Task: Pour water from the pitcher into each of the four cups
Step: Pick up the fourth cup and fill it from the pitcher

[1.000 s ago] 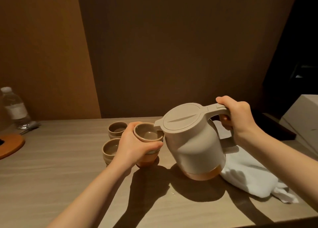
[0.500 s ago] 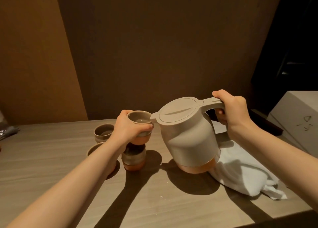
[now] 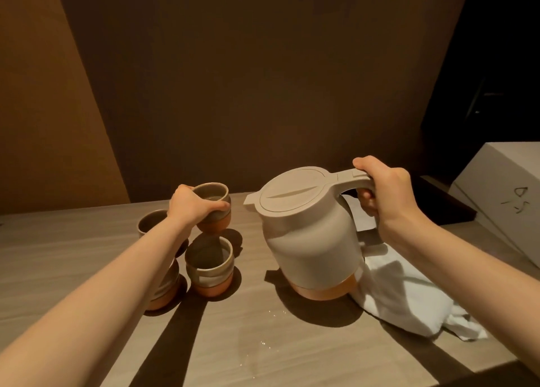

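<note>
Head view | pale wood-grain table, droplets in front of pitcher, dark wall panels behind | right hand clamps pitcher handle | left hand grips raised cup left of pitcher | white cloth right of pitcher

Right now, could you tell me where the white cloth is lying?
The white cloth lies on the table, right of centre in the head view, tucked against the right side of the pitcher and under the right forearm.

I see left hand gripping raised cup — right hand holds pitcher by handle, on table.
</note>
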